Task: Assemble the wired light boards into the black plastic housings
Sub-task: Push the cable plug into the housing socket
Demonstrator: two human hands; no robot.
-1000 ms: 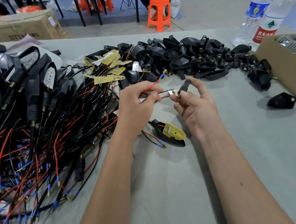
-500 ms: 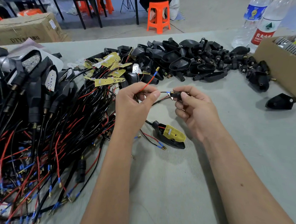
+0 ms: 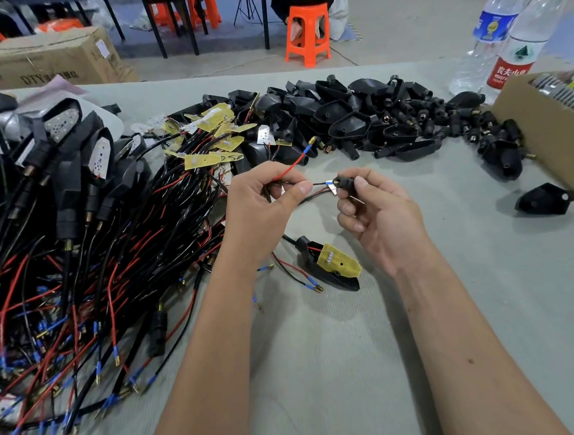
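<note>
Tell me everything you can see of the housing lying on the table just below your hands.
The housing is a black, plastic-looking, teardrop-shaped shell lying on the grey table, open side up, narrow neck pointing left. A yellow board sits tilted in it, not flush. A black cable leaves the neck, and thin red and black leads with blue sleeves and brass tips trail left on the table. Neither hand touches it.

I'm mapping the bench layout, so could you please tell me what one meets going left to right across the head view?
Finished black lamps → tangle of red and black wires → left hand → right hand → lone black housing → cardboard box.
</note>
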